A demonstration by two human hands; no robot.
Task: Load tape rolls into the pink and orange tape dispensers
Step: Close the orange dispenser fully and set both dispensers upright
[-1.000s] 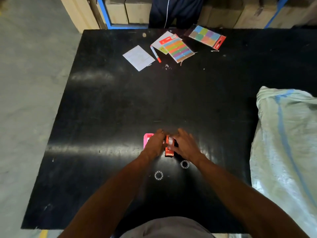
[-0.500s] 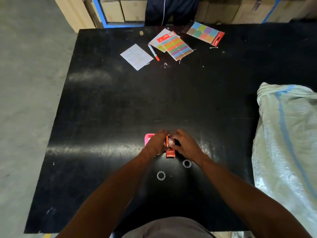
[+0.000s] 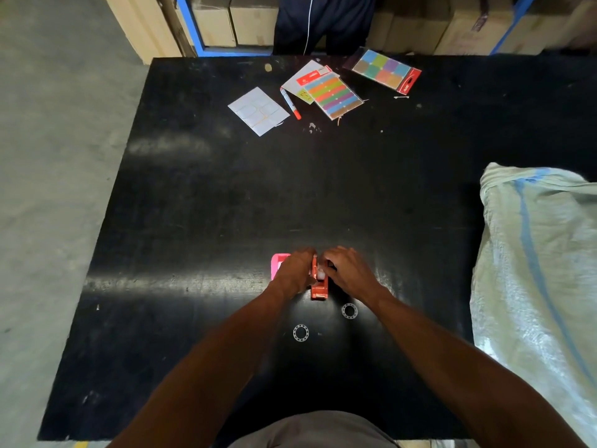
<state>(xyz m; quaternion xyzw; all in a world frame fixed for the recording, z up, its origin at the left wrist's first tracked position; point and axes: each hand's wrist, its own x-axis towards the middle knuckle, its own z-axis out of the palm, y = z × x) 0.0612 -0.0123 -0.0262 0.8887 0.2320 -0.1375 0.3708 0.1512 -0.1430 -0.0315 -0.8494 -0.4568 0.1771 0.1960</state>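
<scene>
1. The orange tape dispenser (image 3: 319,284) stands on the black worktop (image 3: 200,221), its long axis running from the person toward the far edge; its near end shows bare between the wrists, while which end carries the cutter cannot be told.
2. A pale tape roll (image 3: 320,273) sits in the far half of the orange tape dispenser, right between the two hands.
3. The left hand (image 3: 295,271) curls its fingers narrowly around the left wall of the orange tape dispenser, gripping it.
4. The right hand (image 3: 347,270) closes its fingers (image 3: 329,258) on the tape roll from the right side; the fingertips are partly hidden.
5. The pink tape dispenser (image 3: 277,265) lies just left of the orange tape dispenser, half covered by the left hand.
6. Two small white rings (image 3: 300,333) lie near the orange tape dispenser, on the person's side.
7. A woven sack (image 3: 542,270) lies well to the right of it.
8. Sticker sheets (image 3: 334,93) and a marker (image 3: 290,103) lie well beyond it, near the far edge.
</scene>
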